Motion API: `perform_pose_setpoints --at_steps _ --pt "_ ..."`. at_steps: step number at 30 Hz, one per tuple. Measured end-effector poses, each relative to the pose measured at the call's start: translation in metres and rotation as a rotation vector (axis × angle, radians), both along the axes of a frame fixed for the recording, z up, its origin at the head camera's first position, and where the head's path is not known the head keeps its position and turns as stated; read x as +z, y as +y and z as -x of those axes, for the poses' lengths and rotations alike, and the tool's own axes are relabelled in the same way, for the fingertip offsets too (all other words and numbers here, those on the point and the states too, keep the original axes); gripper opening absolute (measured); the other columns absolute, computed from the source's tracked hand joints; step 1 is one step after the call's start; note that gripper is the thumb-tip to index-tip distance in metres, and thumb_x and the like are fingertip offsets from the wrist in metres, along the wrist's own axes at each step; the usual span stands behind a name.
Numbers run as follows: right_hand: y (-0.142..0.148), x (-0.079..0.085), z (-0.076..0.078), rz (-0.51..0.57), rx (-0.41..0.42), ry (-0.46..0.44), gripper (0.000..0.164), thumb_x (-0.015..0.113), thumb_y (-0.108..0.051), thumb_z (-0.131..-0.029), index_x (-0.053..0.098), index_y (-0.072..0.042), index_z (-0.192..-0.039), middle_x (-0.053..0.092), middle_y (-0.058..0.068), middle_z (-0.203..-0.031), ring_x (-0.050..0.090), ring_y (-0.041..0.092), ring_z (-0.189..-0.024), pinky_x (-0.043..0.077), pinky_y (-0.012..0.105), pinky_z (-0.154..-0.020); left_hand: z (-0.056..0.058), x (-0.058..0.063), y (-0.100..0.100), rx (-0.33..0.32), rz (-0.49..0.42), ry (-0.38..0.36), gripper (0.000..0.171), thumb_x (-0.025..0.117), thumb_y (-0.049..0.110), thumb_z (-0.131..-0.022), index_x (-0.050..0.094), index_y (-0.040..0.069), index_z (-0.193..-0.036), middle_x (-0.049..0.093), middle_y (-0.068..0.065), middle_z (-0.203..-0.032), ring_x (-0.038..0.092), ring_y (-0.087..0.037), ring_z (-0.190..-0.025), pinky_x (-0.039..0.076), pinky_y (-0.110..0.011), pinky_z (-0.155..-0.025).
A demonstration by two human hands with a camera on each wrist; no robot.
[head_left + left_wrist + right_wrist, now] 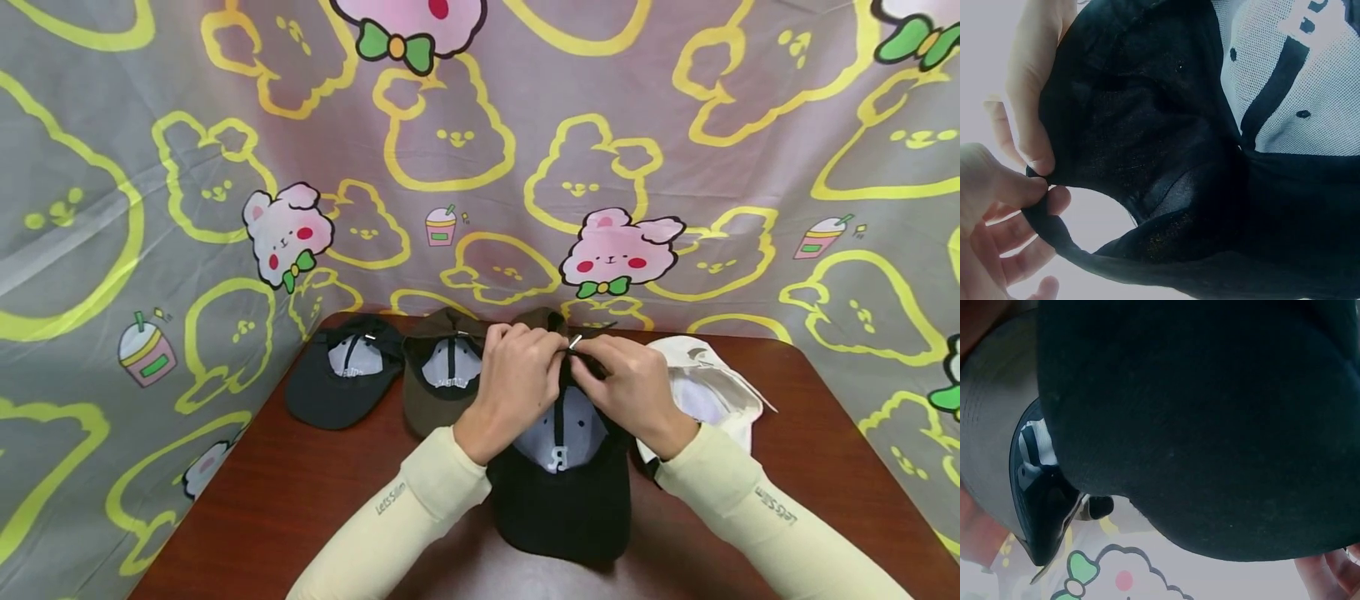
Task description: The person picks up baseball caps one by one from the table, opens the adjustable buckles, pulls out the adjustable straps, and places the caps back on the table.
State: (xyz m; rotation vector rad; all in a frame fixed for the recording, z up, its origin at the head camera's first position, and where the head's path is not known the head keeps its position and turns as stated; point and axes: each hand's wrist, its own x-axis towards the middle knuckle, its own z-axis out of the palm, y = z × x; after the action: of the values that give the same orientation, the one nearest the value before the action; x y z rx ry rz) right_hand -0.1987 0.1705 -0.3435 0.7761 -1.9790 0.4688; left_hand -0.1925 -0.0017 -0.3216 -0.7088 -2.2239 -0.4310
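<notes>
Work on the black cap (561, 508) seems partway: left hand (517, 379) and right hand (633, 387) pinch its back strap (1054, 232) by a metal clasp (574, 342). Left of the black cap lie a dark cap (330, 400) and a brown cap (422, 408), right of it a white cap (738, 387); their completion is unclear.

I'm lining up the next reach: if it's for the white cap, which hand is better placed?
Right, likely: the right hand is next to the white cap, with the left hand farther across. Both pinch the black cap, so right must release first.
</notes>
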Motion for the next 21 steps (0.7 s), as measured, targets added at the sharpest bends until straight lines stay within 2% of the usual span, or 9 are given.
perform_pose_setpoints --at_steps 4,10,15,21 --pt "0.0003 -0.0009 -0.0011 0.012 -0.008 -0.011 0.014 0.079 -0.008 -0.075 0.074 -0.003 -0.087 0.075 0.011 -0.080 0.070 0.021 -0.068 0.056 0.037 -0.058 -0.0018 -0.0018 -0.0026 -0.009 -0.018 -0.008 0.012 0.067 0.019 -0.093 0.078 0.022 -0.095 0.075 0.009 -0.083 0.062 -0.011 -0.074 0.042 -0.033 -0.080" --pt "-0.0021 -0.0032 -0.0022 0.019 -0.022 -0.046 0.014 0.080 -0.008 -0.076 0.073 -0.004 -0.087 0.075 0.011 -0.081 0.068 0.019 -0.063 0.054 0.035 -0.055 -0.0037 -0.0030 -0.0081 -0.002 -0.026 -0.046 0.010 0.068 0.020 -0.093 0.077 0.021 -0.090 0.075 0.008 -0.081 0.062 -0.012 -0.074 0.043 -0.034 -0.079" --pt "-0.0033 -0.0031 -0.0043 0.001 -0.022 -0.056 0.017 0.081 -0.007 -0.076 0.073 -0.003 -0.090 0.075 0.012 -0.083 0.071 0.022 -0.069 0.057 0.037 -0.059 -0.0044 -0.0011 -0.0070 -0.011 -0.020 -0.086 0.010 0.068 0.020 -0.092 0.076 0.020 -0.099 0.076 0.007 -0.089 0.064 -0.013 -0.079 0.043 -0.034 -0.079" --pt "-0.0065 -0.0003 -0.0065 0.001 0.016 -0.038 0.020 0.081 -0.005 -0.075 0.074 -0.002 -0.093 0.075 0.011 -0.084 0.072 0.022 -0.073 0.058 0.038 -0.063 -0.0050 0.0022 -0.0078 -0.017 -0.024 -0.056 0.012 0.067 0.018 -0.093 0.076 0.020 -0.101 0.075 0.007 -0.090 0.065 -0.013 -0.080 0.043 -0.033 -0.079"
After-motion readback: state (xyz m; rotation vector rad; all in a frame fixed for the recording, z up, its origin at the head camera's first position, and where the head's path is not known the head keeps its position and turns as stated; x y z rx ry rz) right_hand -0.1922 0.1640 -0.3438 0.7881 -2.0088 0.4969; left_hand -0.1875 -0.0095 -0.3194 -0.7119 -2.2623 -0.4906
